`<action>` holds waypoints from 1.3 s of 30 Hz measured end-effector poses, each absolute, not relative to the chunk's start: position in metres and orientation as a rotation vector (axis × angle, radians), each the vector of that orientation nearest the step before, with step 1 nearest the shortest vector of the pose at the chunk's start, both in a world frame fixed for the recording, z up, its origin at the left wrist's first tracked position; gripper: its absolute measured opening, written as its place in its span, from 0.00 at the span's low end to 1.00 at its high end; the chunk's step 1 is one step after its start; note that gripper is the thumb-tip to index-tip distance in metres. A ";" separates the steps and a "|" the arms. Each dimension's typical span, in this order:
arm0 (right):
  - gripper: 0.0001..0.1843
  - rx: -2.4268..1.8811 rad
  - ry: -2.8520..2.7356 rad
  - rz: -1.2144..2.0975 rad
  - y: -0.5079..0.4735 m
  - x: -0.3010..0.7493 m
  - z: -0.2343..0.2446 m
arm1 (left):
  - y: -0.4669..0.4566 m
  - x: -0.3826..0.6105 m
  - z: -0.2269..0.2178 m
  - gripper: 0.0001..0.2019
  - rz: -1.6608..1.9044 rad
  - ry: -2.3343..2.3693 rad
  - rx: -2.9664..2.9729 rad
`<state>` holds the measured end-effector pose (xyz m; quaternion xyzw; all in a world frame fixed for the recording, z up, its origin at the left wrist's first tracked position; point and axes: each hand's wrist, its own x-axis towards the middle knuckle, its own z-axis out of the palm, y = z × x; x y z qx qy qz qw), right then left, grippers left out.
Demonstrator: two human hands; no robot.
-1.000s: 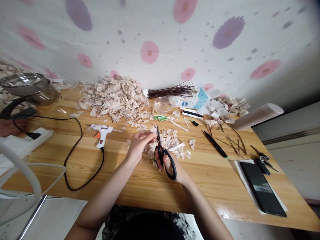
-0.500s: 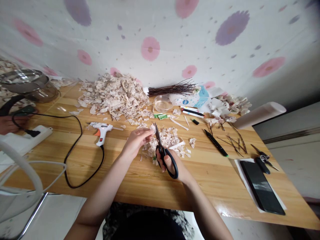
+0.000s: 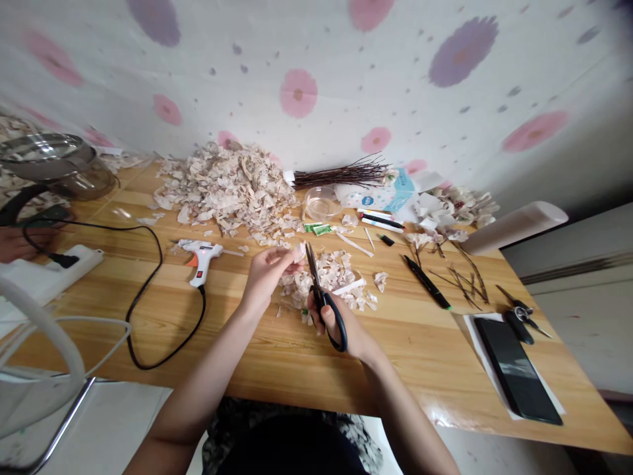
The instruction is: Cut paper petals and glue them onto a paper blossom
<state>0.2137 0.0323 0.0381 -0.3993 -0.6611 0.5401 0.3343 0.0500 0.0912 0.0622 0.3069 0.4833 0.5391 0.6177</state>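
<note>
- Head view: I see the left hand (image 3: 267,269) pinched closed on a pale petal (image 3: 299,253)
- I have the right hand (image 3: 346,324) curled through the black-handled scissors (image 3: 318,295), blades just beside that petal
- Below both, I see loose petals (image 3: 341,269) scattered on the worktop (image 3: 277,359)
- Glue gun (image 3: 203,256) lies to their left

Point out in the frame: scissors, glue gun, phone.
Scissors (image 3: 317,291): head view, where the blades meet the black handles.
Glue gun (image 3: 204,256): head view, white body, at the top of the grip.
Phone (image 3: 517,371): head view, middle of the dark screen.
</note>
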 end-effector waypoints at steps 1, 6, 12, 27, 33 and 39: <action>0.36 -1.042 -1.752 1.396 0.031 0.214 0.038 | 0.090 0.051 0.062 0.16 1.258 1.113 0.717; 0.37 -1.073 -1.877 1.353 0.029 0.215 0.041 | 0.087 0.053 0.063 0.17 1.318 1.124 0.770; 0.39 -1.127 -1.901 1.334 0.031 0.216 0.045 | 0.087 0.053 0.061 0.14 1.336 1.160 0.832; 0.35 -1.113 -1.797 1.285 0.035 0.218 0.028 | 0.086 0.057 0.055 0.12 1.279 1.167 0.892; 0.36 -1.112 -1.784 1.300 0.035 0.219 0.029 | 0.085 0.057 0.058 0.13 1.264 1.158 0.849; 0.36 -1.130 -1.787 1.329 0.036 0.219 0.039 | 0.087 0.054 0.062 0.12 1.258 1.151 0.821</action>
